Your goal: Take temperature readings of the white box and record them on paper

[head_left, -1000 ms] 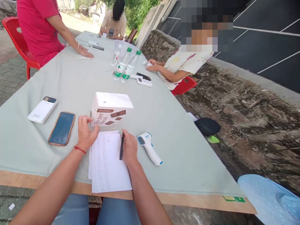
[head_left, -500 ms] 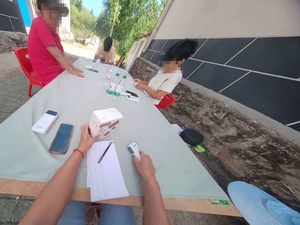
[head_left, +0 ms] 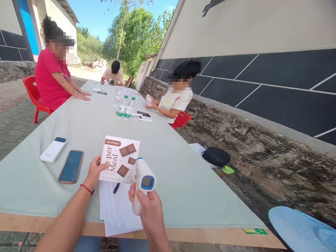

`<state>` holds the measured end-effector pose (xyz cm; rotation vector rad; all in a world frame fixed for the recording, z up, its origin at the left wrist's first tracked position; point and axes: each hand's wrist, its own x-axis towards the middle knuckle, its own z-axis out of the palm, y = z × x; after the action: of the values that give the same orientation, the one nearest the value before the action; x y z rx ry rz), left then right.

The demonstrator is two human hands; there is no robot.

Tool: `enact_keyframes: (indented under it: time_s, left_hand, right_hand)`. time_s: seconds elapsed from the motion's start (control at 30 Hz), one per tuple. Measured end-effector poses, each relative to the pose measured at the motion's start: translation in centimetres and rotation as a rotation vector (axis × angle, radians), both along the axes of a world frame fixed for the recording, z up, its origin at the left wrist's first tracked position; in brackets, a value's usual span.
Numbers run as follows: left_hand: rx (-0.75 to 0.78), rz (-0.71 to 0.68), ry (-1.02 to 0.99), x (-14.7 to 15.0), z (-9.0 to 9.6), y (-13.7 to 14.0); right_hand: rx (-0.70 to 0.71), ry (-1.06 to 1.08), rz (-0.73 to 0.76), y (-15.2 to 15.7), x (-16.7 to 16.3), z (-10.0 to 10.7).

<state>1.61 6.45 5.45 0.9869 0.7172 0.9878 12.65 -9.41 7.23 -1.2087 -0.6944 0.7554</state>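
My left hand (head_left: 96, 171), a red cord on its wrist, grips the left edge of a white and brown box (head_left: 123, 159), its printed front turned toward me. In my right hand (head_left: 147, 206) is a white infrared thermometer (head_left: 144, 176), held up by its handle, its small screen facing me and its far end close to the box's right side. Printed paper sheets (head_left: 122, 210) lie below the box, with a black pen (head_left: 116, 188) on them, partly hidden. Left of my left hand are a smartphone (head_left: 71, 166) and a white power bank (head_left: 54, 149).
Water bottles (head_left: 128, 110) stand mid-table, beside another white device (head_left: 144, 119) and a dark phone. People sit at the left, the far end and the right of the cloth-covered table (head_left: 183, 196). A light blue hat (head_left: 301, 227) is at the lower right; a black case (head_left: 216, 156) lies off the right side.
My right hand has lifted the thermometer off the table and brought it left to the box. My left hand has tilted the box so its front faces me. The view has shifted slightly.
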Motion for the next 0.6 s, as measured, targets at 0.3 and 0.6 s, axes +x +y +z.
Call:
enact_keyframes:
  time_s: [0.3, 0.6]
  left_hand:
    - [0.08, -0.054, -0.048, 0.8, -1.0, -0.9]
    - [0.026, -0.084, -0.048, 0.8, -1.7, -0.2]
  right_hand:
    - [-0.063, 0.086, -0.054, 2.7, -1.1, 1.9]
    - [-0.076, 0.118, -0.063, 3.7, -1.3, 1.6]
